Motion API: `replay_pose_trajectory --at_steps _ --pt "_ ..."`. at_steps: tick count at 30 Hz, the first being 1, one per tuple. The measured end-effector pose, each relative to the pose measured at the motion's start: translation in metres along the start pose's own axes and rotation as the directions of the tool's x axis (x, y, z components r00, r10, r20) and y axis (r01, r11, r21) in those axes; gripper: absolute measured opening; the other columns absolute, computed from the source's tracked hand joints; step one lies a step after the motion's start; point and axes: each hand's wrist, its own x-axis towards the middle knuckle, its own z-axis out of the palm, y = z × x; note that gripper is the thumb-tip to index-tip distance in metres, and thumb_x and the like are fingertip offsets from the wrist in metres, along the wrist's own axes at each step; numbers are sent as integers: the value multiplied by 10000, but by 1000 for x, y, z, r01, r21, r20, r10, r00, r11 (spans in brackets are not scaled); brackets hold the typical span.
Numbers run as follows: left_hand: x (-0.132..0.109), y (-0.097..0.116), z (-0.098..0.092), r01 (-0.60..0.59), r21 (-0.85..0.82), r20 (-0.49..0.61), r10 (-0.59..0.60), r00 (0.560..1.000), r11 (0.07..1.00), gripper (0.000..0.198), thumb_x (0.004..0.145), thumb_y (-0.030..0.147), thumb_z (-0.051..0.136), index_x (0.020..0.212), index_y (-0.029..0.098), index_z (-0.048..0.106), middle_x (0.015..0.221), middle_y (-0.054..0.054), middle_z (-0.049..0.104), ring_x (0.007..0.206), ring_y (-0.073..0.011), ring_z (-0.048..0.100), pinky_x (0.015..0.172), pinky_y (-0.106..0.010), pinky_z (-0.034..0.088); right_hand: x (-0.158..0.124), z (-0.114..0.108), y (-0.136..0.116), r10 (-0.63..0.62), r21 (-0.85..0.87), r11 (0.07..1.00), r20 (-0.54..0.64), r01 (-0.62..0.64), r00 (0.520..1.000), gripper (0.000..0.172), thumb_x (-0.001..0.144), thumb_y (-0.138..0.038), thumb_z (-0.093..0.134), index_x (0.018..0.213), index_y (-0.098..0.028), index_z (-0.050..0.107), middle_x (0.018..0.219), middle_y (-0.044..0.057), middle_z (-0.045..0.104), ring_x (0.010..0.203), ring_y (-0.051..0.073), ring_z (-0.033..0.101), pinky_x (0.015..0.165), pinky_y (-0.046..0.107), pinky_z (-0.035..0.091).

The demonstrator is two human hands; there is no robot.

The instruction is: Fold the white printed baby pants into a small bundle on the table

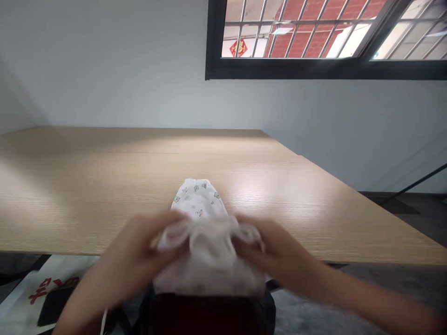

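Note:
A small white cloth (199, 200) with a tiny printed pattern lies partly on the near edge of the wooden table (104, 186) and hangs toward me. My left hand (139, 253) grips its bunched left side. My right hand (275, 253) grips the bunched right side. Both hands are smeared by motion, fingers curled round the fabric. The lower part of the cloth (209, 274) droops over something dark in front of me.
A white bag with red lettering (45, 288) lies on the floor at lower left, with a dark object on it. A grey wall and a barred window (314, 32) stand behind the table. A thin black pole (419, 181) leans at right.

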Motion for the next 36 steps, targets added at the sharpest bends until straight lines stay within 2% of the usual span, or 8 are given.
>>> replay_pose_trajectory --at_steps 4,7,10,14,18,22,29,36 --pt "68 -21 -19 169 233 -155 -135 979 958 225 850 391 527 985 219 583 850 13 625 740 -172 575 567 -247 423 75 -31 24 160 -63 982 -214 -177 964 345 850 -422 406 945 -133 568 927 99 624 772 169 587 616 289 480" --pt "79 -34 -14 116 291 -223 -51 973 950 361 890 361 479 1224 224 468 1183 -14 550 1066 -192 500 844 -304 416 89 -23 43 -141 -348 937 -354 9 925 304 856 -276 402 1081 -118 531 1073 133 587 969 198 550 815 383 470" --pt "77 -40 2 -110 210 99 91 991 972 346 959 387 333 1260 268 454 1293 35 473 1177 -138 413 965 -262 331 69 1 49 -416 -490 786 32 377 909 295 873 -215 354 1052 -121 569 1065 99 605 1062 183 510 961 391 399" --pt "103 -57 21 -351 303 564 130 815 886 365 977 317 285 1335 297 352 1384 37 352 1294 -174 236 1069 -415 112 43 22 43 -349 -503 728 313 465 884 430 914 -275 278 1301 -137 404 1319 67 455 1284 197 297 1110 440 166" --pt "126 -73 23 -342 513 505 46 862 787 437 921 187 409 1341 291 346 1400 -3 320 1305 -264 197 1027 -563 18 37 20 42 -228 -461 802 354 381 907 572 890 -470 301 1401 -221 231 1416 45 325 1345 246 160 1090 541 -1" --pt "93 -68 15 -231 551 329 45 943 802 442 876 143 486 1292 280 430 1341 -14 416 1280 -278 260 1031 -493 177 32 16 46 -139 -473 836 307 278 941 766 728 -573 521 1383 -261 274 1450 54 239 1347 342 91 1041 628 50" --pt "-17 -59 10 -172 170 502 65 862 970 871 694 203 703 1383 376 199 1419 24 271 1295 -231 235 1063 -466 142 -12 16 46 -284 -427 824 260 373 923 652 659 -67 506 1297 -82 373 1346 150 390 1288 226 312 1029 354 363" --pt "-18 -40 22 -44 -12 298 46 953 999 235 874 203 470 1045 301 598 927 59 610 862 -158 554 789 -249 439 -26 6 26 -59 -28 998 -10 59 998 172 843 -205 428 884 -181 593 814 20 646 759 123 595 701 244 495"
